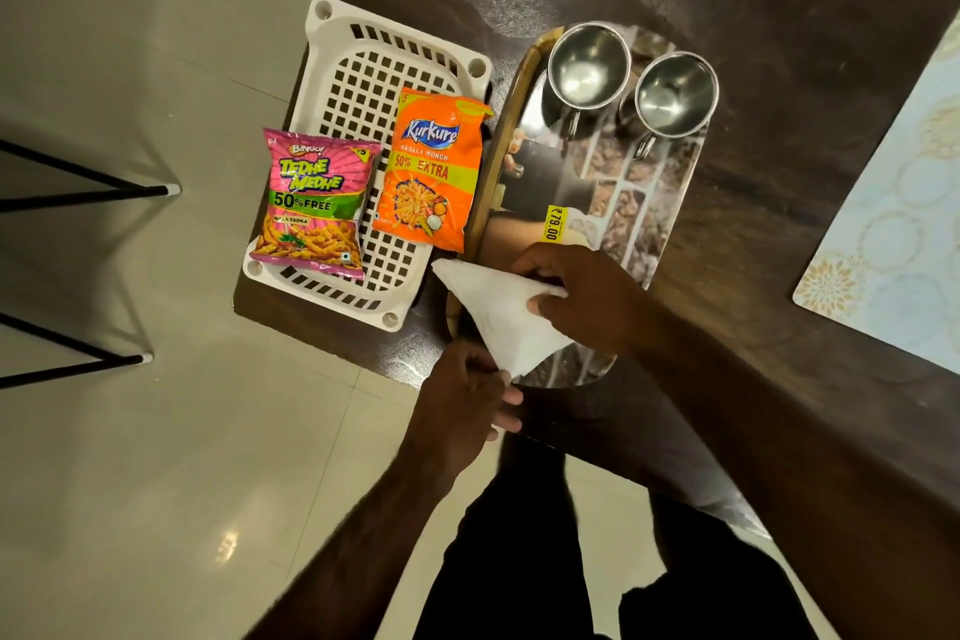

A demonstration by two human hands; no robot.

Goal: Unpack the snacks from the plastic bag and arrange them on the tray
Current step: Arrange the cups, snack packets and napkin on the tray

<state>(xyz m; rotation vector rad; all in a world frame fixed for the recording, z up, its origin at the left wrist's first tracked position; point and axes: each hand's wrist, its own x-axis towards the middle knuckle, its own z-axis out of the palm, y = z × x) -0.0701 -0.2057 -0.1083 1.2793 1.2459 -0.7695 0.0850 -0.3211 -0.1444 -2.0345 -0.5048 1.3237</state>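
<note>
— Two snack packets are out: the pink packet (311, 208) and the orange packet (431, 172) are laid side by side on the white slotted tray (363, 62), with the orange one lying over its right rim

— And the plastic bag (498, 312)?

— It is held folded flat into a triangle, over the near end of the printed serving tray (644, 203). Its lower corner is pinched by the left hand (467, 395), the grip closed on the tip. Its right corner is pinched between thumb and fingers of the right hand (582, 296)

— So the unpacking looks done, and the folding is judged to be the step in hand. How is it best done?

— The film should be kept taut between both grips and the air pressed out. Each crease should be run firmly, since thin plastic is likely to spring open. The steel cups (587, 65) at the far end of that tray are best kept clear of

— And the surroundings?

— A dark, glossy wood-grain desk (779, 68) is seen, with a pale patterned placemat (898, 250) laid at its right. Shiny pale floor tiles (130, 431) and black metal legs (78, 195) are seen on the left
</note>
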